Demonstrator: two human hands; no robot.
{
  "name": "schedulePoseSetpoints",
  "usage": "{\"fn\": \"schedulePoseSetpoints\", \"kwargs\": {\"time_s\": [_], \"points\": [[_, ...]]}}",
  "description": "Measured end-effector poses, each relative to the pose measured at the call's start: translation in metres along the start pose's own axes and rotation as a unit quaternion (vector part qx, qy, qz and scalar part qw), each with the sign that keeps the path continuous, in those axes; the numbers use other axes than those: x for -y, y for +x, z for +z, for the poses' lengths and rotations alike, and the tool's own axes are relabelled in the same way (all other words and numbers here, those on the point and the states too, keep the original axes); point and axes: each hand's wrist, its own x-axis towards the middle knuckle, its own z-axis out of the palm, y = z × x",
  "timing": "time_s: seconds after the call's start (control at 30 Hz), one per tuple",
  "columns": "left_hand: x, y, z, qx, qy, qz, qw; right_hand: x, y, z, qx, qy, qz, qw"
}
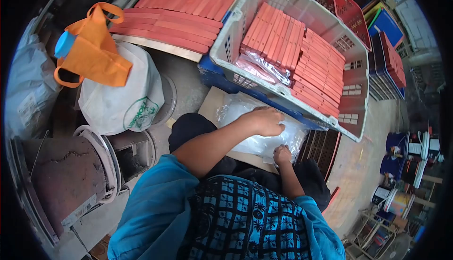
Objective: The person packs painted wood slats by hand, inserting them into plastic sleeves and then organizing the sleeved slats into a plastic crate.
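Note:
Clear, shiny plastic bags [236,111] lie in a loose pile on brown cardboard [211,103] in front of my lap. My left hand [265,121] reaches across the pile, its fingers curled down and closed on the plastic. Nearer to me, my right hand [282,155] is closed in a pinch at the near right edge of the same plastic. Whether one bag or several are between the fingers cannot be made out.
A grey crate [295,92] with red wooden slats [318,66] and plastic packets stands just beyond my hands. More red slats [172,26] lie on a board behind. At left, an orange bag [101,48] rests on a white sack [120,99]; paint buckets [396,144] stand far right.

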Motion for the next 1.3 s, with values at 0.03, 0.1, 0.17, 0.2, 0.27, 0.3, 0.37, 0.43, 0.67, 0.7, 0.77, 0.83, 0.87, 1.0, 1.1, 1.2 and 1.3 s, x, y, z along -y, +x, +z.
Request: {"fn": "schedulePoseSetpoints", "kwargs": {"time_s": [0.03, 0.1, 0.17, 0.2, 0.27, 0.3, 0.37, 0.43, 0.67, 0.7, 0.77, 0.83, 0.87, 1.0, 1.1, 1.2, 1.3], "points": [[0.000, 0.001, 0.002, -0.001, 0.009, -0.002, 1.000, 0.003, -0.002, -0.017, -0.028, -0.007, -0.007, 1.000], [0.001, 0.005, 0.007, 0.001, 0.026, 0.000, 1.000, 0.004, 0.000, -0.033, -0.116, 0.023, -0.037, 0.992], [0.004, 0.011, 0.015, 0.030, 0.049, -0.015, 0.998, 0.004, -0.006, -0.051, -0.151, 0.059, -0.064, 0.985], [0.005, 0.015, 0.020, 0.046, 0.054, -0.017, 0.997, 0.010, -0.010, -0.077, -0.144, 0.081, -0.074, 0.983], [0.007, 0.023, 0.035, 0.085, 0.079, 0.000, 0.993, 0.014, -0.017, -0.115, -0.123, 0.135, -0.104, 0.978], [0.014, 0.026, 0.048, 0.078, 0.063, 0.022, 0.995, 0.011, -0.023, -0.129, -0.109, 0.166, -0.122, 0.973], [0.017, 0.030, 0.067, 0.079, 0.046, 0.061, 0.994, 0.028, -0.049, -0.180, -0.147, 0.273, -0.126, 0.942], [0.008, 0.027, 0.069, 0.129, 0.056, 0.095, 0.985, 0.029, -0.068, -0.212, -0.129, 0.349, -0.096, 0.923], [0.000, 0.010, 0.039, 0.204, -0.317, 0.121, 0.918, -0.001, -0.123, -0.261, -0.080, 0.523, -0.076, 0.845], [-0.003, 0.001, 0.027, 0.199, -0.348, 0.117, 0.909, -0.008, -0.127, -0.260, -0.115, 0.573, -0.065, 0.809], [-0.008, -0.009, 0.015, 0.172, -0.414, 0.120, 0.886, -0.016, -0.130, -0.257, -0.176, 0.664, -0.049, 0.725], [-0.011, -0.020, 0.013, 0.130, -0.486, 0.138, 0.853, 0.000, -0.138, -0.266, -0.157, 0.748, -0.098, 0.637], [-0.012, -0.025, 0.013, 0.123, -0.504, 0.136, 0.844, 0.008, -0.141, -0.268, -0.132, 0.771, -0.123, 0.611], [-0.014, -0.034, 0.026, 0.042, -0.543, 0.168, 0.821, 0.020, -0.121, -0.237, -0.087, 0.699, -0.126, 0.698], [-0.004, -0.040, 0.030, -0.044, -0.595, 0.186, 0.781, 0.019, -0.101, -0.205, -0.097, 0.667, -0.101, 0.731], [0.023, -0.045, 0.028, -0.139, -0.504, 0.083, 0.849, 0.004, -0.073, -0.163, -0.094, 0.463, -0.048, 0.880], [0.066, -0.045, 0.040, -0.202, -0.529, -0.066, 0.822, -0.009, -0.047, -0.095, -0.070, 0.214, -0.026, 0.974]]}}
